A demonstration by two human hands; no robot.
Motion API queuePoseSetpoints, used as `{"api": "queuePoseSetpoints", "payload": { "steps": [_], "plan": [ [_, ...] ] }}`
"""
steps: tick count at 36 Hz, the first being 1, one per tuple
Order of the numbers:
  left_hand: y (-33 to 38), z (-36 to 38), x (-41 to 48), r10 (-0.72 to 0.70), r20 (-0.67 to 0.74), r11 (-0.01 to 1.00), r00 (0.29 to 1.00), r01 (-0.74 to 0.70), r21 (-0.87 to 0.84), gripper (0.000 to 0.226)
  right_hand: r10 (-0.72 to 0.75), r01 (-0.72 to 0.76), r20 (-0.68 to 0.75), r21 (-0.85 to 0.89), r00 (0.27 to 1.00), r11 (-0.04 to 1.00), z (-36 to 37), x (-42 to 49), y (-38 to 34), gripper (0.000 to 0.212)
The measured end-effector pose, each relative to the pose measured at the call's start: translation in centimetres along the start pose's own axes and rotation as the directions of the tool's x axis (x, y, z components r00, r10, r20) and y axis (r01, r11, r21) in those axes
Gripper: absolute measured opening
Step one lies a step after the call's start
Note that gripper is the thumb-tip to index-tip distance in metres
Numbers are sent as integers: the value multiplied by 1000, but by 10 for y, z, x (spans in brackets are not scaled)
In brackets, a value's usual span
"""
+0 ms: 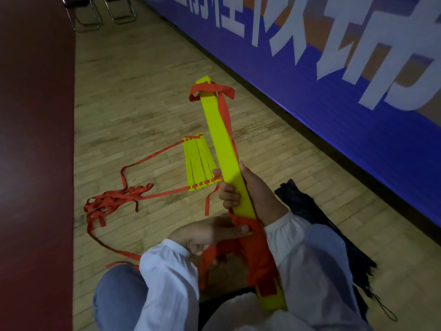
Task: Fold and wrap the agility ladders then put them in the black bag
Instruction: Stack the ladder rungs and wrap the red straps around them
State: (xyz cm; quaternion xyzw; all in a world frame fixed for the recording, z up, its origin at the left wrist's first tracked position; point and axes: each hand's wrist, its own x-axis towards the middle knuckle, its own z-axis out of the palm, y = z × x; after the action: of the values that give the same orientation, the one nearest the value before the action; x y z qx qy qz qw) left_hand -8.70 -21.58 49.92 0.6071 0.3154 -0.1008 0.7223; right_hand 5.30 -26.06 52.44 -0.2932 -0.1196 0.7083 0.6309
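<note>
Red strap (259, 254) wraps both ends of the stacked yellow ladder (229, 158).

The two chairs (100, 13) in the upper left are cut off by the top edge, so only their legs show. The banner (310, 75) runs off the top and right edges, and its white lettering is incomplete. At right, the black bag (300, 206) lies partly behind the right sleeve (310, 259). The palm of the right hand (260, 194) is hidden behind the folded ladder (229, 158) it grips. The left hand (210, 232), at lower centre, is blurred, and how its fingers meet the red strap (210, 256) cannot be made out. A loose strap (114, 249) on the floor slips behind the left sleeve (167, 271).
</note>
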Motion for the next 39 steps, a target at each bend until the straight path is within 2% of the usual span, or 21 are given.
{"api": "queuePoseSetpoints", "payload": {
  "steps": [1, 4, 10, 15, 17, 24, 28, 31, 33, 36, 39],
  "plan": [
    [-4, -5, 8, -16, -10, 1000, 1000, 16, 1, 33, -2, 1, -18, -20, 1000, 1000, 0, -1, -1, 58],
    [-19, -26, 34, -43, -48, 986, 998, 50, 159, 42, -12, 4, -92, -89, 996, 996, -1, -4, -2, 58],
    [-44, -62, 73, -54, -111, 991, 992, 67, 116, 47, -113, 55, -261, -218, 959, 974, -4, -3, 0, 55],
    [-8, -27, 42, -5, -131, 991, 991, 22, 133, 38, -204, 103, -335, -296, 920, 950, -10, 0, 1, 57],
    [-2, -13, 34, 5, -135, 996, 991, 8, 93, 37, -214, 90, -348, -339, 913, 936, -10, 1, 3, 57],
    [33, 23, -1, 52, -133, 989, 990, -33, 146, 34, -230, 54, -354, -444, 906, 894, -13, 2, 4, 57],
    [36, 25, -6, 36, -163, 992, 986, -16, 124, 30, -194, 45, -315, -424, 929, 904, -12, -7, 0, 56],
    [35, 23, -8, 86, -178, 991, 980, -65, 120, 21, -160, 55, -259, -370, 953, 927, -15, -12, -2, 51],
    [33, 22, -9, 107, -171, 994, 979, -103, 35, 19, -121, 67, -232, -227, 965, 972, -14, -15, 0, 48],
    [30, 22, -7, 134, -121, 984, 984, -147, -104, 18, -82, 86, -171, 12, 982, 996, -11, -15, 6, 31],
    [29, 19, -7, 158, -40, 981, 987, -161, -110, 21, -79, 94, -147, 99, 986, 991, -13, -13, 9, 34]
  ]
}}
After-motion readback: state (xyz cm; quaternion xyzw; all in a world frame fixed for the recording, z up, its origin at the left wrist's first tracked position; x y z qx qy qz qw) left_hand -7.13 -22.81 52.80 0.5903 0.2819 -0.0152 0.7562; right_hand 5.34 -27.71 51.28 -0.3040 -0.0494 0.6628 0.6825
